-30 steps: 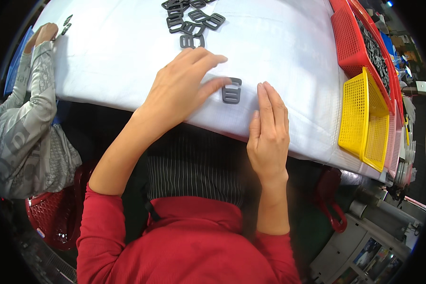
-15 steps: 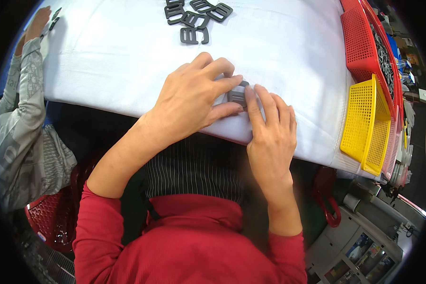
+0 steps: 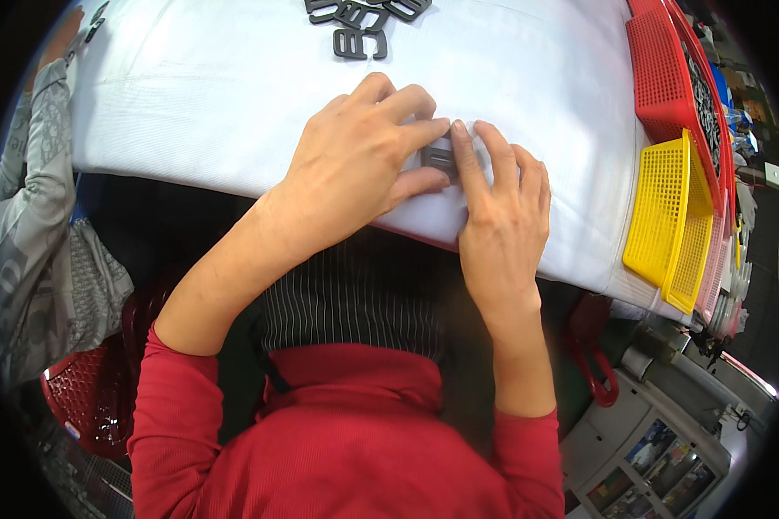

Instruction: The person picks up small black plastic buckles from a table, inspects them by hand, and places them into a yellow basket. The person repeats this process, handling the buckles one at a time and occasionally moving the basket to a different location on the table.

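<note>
On the white cloth near the table's front edge lies a dark grey plastic strap buckle with slots, partly covered by fingers. My left hand pinches it from the left, with the index finger at its far edge and the thumb at its near edge. At the buckle's right side is my right hand, its fingers stretched and spread, the leftmost one against the buckle. The right thumb is hidden. Farther back, a similar buckle lies beside an open hook-shaped piece.
Several more dark buckles lie at the top edge. On the right stand a red basket holding dark parts and a yellow basket. A co-worker's grey patterned sleeve is at the left, near small dark parts.
The view has shifted, so buckles and hands sit higher in the picture. The leftmost finger of my right hand has moved up along the buckle, closer to my left index fingertip.
</note>
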{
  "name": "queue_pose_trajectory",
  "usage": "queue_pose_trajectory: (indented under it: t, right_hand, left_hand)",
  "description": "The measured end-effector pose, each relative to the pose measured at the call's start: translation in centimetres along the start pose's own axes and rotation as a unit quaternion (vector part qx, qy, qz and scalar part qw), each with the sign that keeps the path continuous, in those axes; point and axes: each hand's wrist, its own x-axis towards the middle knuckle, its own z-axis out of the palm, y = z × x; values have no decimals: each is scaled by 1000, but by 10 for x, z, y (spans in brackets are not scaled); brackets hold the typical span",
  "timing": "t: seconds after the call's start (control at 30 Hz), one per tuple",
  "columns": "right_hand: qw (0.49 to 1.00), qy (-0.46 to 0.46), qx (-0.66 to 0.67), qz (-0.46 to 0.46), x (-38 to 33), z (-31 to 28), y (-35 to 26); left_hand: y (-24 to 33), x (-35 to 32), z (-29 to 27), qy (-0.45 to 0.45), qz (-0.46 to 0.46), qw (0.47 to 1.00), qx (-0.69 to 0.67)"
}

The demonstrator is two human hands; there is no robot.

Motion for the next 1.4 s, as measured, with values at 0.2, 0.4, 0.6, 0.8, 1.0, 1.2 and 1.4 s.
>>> queue_pose_trajectory:
  t: [0.2,0.4,0.6,0.8,1.0,1.2,1.4]
  right_hand:
    - [995,-9,102,0,-17,-20,7]
    - [768,56,605,202,20,-5,20]
    - [721,44,647,243,52,18,3]
    - [728,42,625,277,58,14,-2]
    - [738,94,612,270,51,15,-14]
    - [669,59,659,340,56,7,-8]
    - [747,72,608,259,61,18,-19]
  left_hand:
    - [-1,-2,7,57,-56,993,-89]
    - [-4,18,-2,22,-228,856,-463]
    - [1,18,9,78,-265,816,-507]
    - [3,15,7,67,-257,843,-468]
    - [7,10,13,145,-252,836,-466]
    - [3,13,6,118,-276,814,-497]
    - [2,12,8,129,-267,800,-521]
